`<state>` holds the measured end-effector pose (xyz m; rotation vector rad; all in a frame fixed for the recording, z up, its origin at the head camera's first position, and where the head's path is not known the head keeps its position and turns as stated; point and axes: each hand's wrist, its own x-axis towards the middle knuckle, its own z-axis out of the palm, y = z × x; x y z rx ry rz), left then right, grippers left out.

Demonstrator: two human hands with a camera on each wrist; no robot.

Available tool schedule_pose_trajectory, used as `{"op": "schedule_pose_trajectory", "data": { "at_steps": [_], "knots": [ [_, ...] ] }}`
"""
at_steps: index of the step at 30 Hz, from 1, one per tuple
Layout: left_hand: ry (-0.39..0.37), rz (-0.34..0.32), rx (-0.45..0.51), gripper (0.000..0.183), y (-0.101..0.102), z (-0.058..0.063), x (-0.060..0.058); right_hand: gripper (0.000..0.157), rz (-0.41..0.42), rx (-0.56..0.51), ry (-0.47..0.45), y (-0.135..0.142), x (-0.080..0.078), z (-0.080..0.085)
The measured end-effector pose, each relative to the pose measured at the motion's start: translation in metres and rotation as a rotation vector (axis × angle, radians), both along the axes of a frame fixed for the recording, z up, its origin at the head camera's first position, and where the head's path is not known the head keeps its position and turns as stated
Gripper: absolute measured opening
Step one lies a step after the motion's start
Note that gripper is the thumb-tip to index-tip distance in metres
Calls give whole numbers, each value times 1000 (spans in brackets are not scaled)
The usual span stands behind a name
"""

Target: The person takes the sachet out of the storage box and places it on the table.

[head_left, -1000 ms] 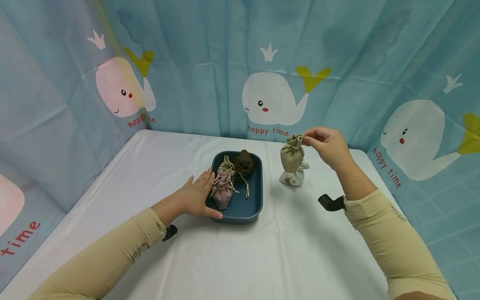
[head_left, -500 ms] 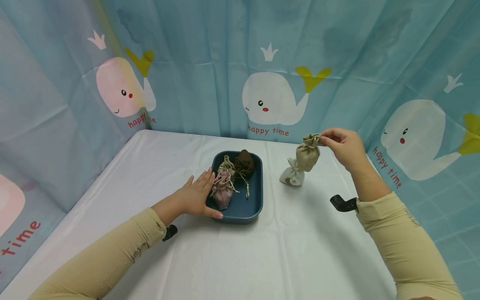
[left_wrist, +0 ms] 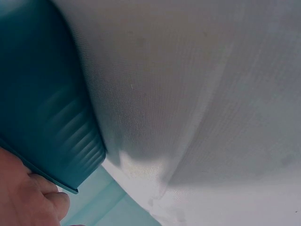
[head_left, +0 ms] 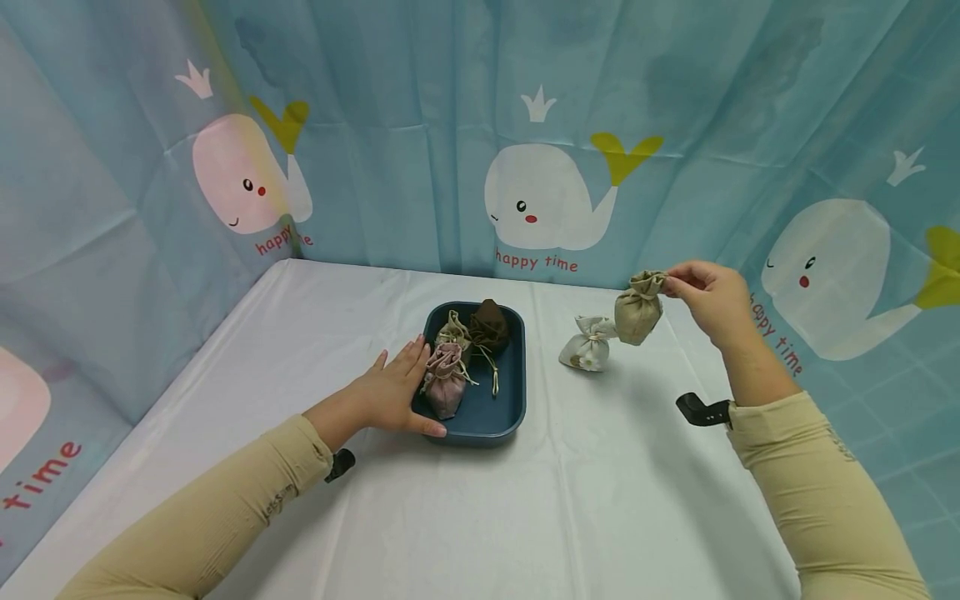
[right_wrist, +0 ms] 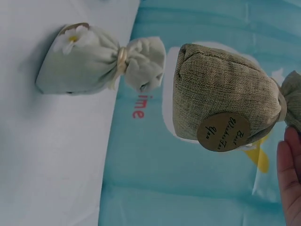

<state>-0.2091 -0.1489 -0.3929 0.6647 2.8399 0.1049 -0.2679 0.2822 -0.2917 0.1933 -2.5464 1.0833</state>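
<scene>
My right hand pinches the gathered neck of an olive-tan drawstring pouch, which hangs above the table at the back right. In the right wrist view that burlap pouch carries a round brown tag with lettering. Just left of it a white drawstring pouch with a flower stands on the table. My left hand lies with fingers spread along the left side of a dark blue tray, thumb at its near rim. Inside the tray are a pink pouch, a tan pouch and a dark brown pouch.
A white cloth covers the table. Blue curtains printed with whales hang behind it and along both sides, close to the right hand. A tie cord from the brown pouch trails into the tray.
My right hand has carried the olive-tan pouch to the right, from in front of the white pouch to beside it. The left hand and tray have stayed put.
</scene>
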Motion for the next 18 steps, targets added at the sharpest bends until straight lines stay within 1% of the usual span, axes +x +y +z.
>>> {"op": "schedule_pose_trajectory", "data": {
  "at_steps": [5,9,13,18],
  "knots": [
    [-6,-1,13,135,0,2,1,29,-29,19,-15,8,-2,-5],
    [-4,-3,15,135,1,3,1,30,-42,25,-44,13,-4,-10],
    [-6,-2,15,134,1,3,1,31,-43,30,-82,18,-6,-17],
    [-7,-1,14,134,1,2,1,30,-18,42,-127,22,-6,-26]
  ]
}}
